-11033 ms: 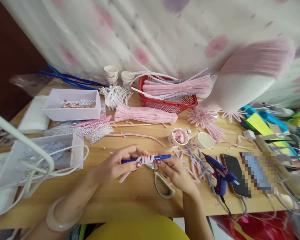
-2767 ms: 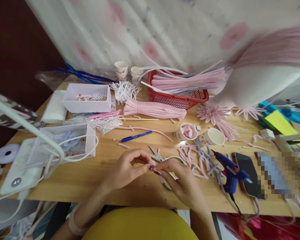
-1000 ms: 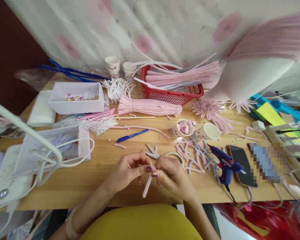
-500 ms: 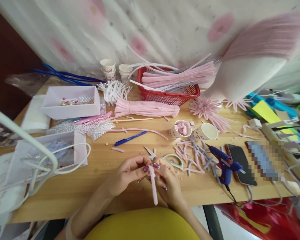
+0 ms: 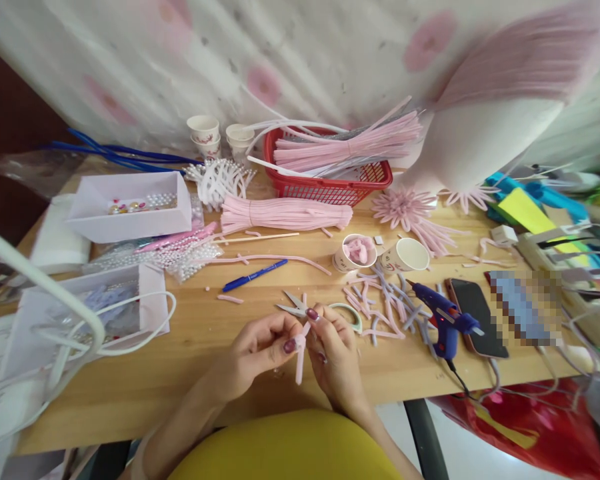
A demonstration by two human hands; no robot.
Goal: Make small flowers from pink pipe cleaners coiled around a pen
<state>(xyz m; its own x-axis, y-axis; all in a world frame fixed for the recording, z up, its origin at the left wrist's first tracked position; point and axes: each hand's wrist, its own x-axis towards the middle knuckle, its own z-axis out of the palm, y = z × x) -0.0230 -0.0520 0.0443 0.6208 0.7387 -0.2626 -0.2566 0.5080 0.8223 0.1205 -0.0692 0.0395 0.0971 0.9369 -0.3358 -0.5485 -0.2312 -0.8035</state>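
A short pink pipe cleaner (image 5: 299, 360), looped at its upper part, is pinched between the thumb and fingers of my left hand (image 5: 267, 347). My right hand (image 5: 336, 343) grips the other end of it, thumb and forefinger closed near the top. One tail hangs down between the hands. Scissors (image 5: 295, 305) with pale green handles lie just beyond my fingers, their blades apart and partly hidden by my right hand. Right of that hand, cut pink and grey pipe cleaner pieces (image 5: 380, 303) are scattered on the wooden table (image 5: 190, 373).
A blue glue gun (image 5: 445, 317) and a phone (image 5: 475, 313) lie at the right. Behind stand a paper cup of pink pieces (image 5: 347, 261), a second paper cup (image 5: 405, 257), a pink pipe cleaner bundle (image 5: 285, 215) and a red basket (image 5: 325, 193). A blue pen (image 5: 255, 275) lies mid-table.
My hands have drawn slightly apart, and one end of the pink pipe cleaner now stretches up to my right fingers. More of the scissor blades shows. The whole view has shifted slightly.
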